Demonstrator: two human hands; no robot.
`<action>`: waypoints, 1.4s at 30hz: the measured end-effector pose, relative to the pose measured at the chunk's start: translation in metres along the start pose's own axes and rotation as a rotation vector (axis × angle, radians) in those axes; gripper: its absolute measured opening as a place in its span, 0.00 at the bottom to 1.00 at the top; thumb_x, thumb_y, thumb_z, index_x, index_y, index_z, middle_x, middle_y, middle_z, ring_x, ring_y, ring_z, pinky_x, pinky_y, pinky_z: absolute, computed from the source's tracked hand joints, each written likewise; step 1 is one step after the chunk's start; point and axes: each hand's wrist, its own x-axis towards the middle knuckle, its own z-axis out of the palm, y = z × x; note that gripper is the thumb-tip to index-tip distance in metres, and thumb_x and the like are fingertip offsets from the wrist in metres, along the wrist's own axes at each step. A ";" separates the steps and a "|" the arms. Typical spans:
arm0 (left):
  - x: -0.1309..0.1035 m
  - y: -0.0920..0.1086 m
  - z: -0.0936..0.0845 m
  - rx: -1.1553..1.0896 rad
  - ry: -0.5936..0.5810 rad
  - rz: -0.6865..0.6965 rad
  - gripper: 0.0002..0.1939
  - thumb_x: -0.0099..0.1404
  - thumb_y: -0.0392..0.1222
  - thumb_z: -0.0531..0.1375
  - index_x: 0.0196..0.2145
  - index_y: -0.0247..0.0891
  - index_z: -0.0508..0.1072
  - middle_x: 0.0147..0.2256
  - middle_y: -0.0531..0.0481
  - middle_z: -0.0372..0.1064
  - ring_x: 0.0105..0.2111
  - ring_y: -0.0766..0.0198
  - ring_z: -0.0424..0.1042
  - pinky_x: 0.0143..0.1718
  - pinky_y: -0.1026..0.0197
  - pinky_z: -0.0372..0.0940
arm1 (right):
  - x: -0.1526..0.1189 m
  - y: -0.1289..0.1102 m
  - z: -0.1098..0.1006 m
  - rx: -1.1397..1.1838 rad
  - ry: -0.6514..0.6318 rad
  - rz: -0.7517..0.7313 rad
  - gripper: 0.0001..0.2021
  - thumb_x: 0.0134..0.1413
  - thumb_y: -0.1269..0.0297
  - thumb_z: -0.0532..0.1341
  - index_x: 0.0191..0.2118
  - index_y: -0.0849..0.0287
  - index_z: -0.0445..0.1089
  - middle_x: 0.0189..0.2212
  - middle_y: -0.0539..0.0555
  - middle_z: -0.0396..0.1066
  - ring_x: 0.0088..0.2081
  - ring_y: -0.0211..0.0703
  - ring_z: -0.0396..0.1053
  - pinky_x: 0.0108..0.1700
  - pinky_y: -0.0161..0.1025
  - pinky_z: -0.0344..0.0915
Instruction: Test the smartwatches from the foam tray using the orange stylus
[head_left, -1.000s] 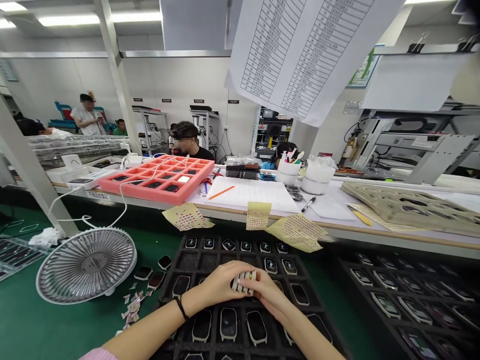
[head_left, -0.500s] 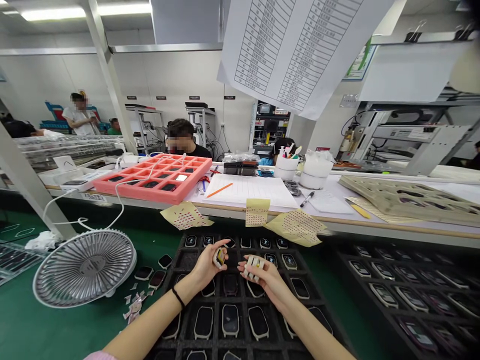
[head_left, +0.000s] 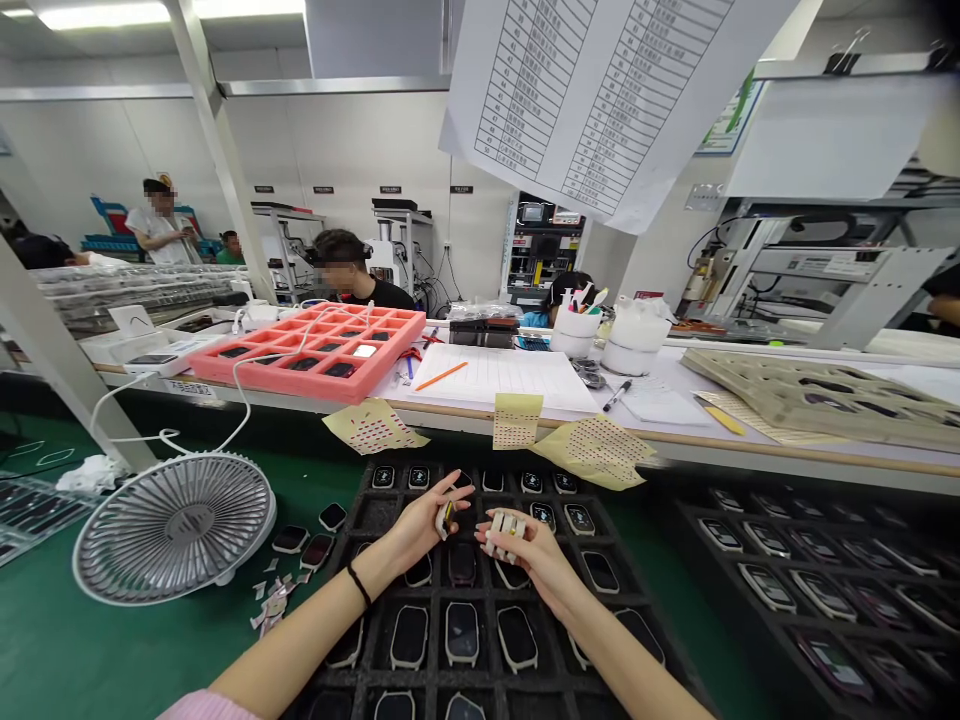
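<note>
My left hand [head_left: 424, 522], with a dark band at its wrist, holds a small pale piece [head_left: 445, 517] with a yellow and black face. Just right of it, my right hand [head_left: 529, 550] grips a small stack of whitish blocks [head_left: 504, 534] between thumb and fingers. The hands are apart, both over a black foam tray [head_left: 485, 635] whose compartments hold watch bodies with dark screens, such as one watch [head_left: 461, 633] below my hands. Several watches in the far rows have lit faces. One compartment [head_left: 377, 517] left of my left hand holds no watch.
A grey fan [head_left: 176, 527], loose watches [head_left: 289, 539] and paper scraps [head_left: 276, 603] lie left on the green surface. Another watch tray [head_left: 810, 600] is at right. The raised shelf bears a pink tray [head_left: 315, 350], papers [head_left: 506, 380] and a beige tray [head_left: 825, 400]. People sit beyond.
My left hand has shifted slightly right, its fingers more spread, and the small piece has turned. My right hand is almost unmoved. Across the shelf, the person in black has leaned left.
</note>
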 end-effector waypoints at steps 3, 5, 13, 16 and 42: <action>-0.001 -0.005 0.000 0.362 -0.068 0.135 0.28 0.62 0.36 0.52 0.60 0.43 0.56 0.58 0.43 0.58 0.52 0.58 0.61 0.39 0.62 0.63 | 0.002 0.003 -0.001 0.008 0.000 -0.011 0.25 0.27 0.61 0.74 0.37 0.62 0.72 0.32 0.58 0.77 0.39 0.57 0.74 0.42 0.48 0.68; -0.002 -0.008 0.002 0.614 -0.143 0.238 0.28 0.61 0.35 0.54 0.59 0.45 0.58 0.58 0.46 0.58 0.55 0.58 0.58 0.47 0.57 0.61 | 0.003 0.005 -0.003 0.011 -0.001 -0.017 0.24 0.27 0.61 0.74 0.37 0.62 0.72 0.31 0.57 0.77 0.38 0.56 0.74 0.42 0.49 0.68; -0.015 -0.002 0.006 1.148 -0.344 0.416 0.28 0.57 0.29 0.54 0.56 0.40 0.62 0.55 0.44 0.62 0.55 0.59 0.61 0.57 0.53 0.54 | 0.000 0.000 0.000 0.014 -0.005 -0.035 0.24 0.27 0.61 0.74 0.36 0.61 0.72 0.31 0.57 0.77 0.37 0.55 0.74 0.43 0.49 0.67; -0.020 0.001 0.009 1.225 -0.339 0.446 0.29 0.56 0.28 0.54 0.56 0.39 0.61 0.55 0.45 0.62 0.54 0.59 0.61 0.56 0.55 0.56 | -0.001 -0.002 0.001 0.025 0.003 -0.035 0.24 0.26 0.61 0.74 0.36 0.62 0.73 0.30 0.57 0.77 0.37 0.55 0.74 0.43 0.50 0.67; -0.024 -0.006 0.008 1.554 -0.252 0.561 0.23 0.56 0.27 0.53 0.50 0.37 0.64 0.50 0.40 0.65 0.48 0.52 0.68 0.49 0.54 0.64 | 0.000 0.001 -0.001 0.019 0.017 -0.039 0.23 0.27 0.62 0.74 0.36 0.62 0.73 0.31 0.57 0.77 0.38 0.56 0.74 0.41 0.49 0.69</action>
